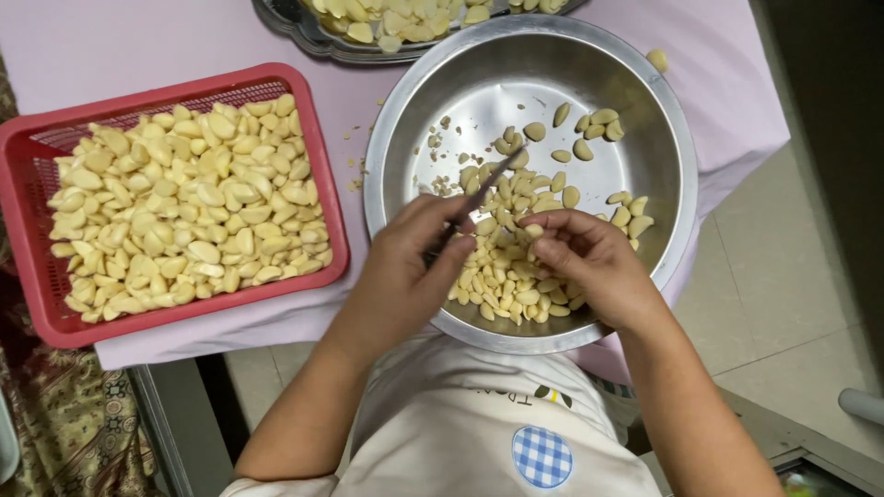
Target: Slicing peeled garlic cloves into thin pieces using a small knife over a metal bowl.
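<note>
My left hand (410,267) grips a small knife (483,189) whose blade points up and right over a steel bowl (663,166). My right hand (589,258) pinches a garlic clove (533,231) at its fingertips, close to the knife hand. Both hands hover over the near side of the bowl, above a heap of peeled garlic cloves (511,281). More cloves and small trimmings are scattered across the bowl's bottom.
A red plastic basket (28,230) full of peeled garlic sits to the left on a pale lilac tablecloth (110,37). A dark tray (304,32) with more garlic lies at the far edge. Tiled floor shows at right. A patterned cloth lies lower left.
</note>
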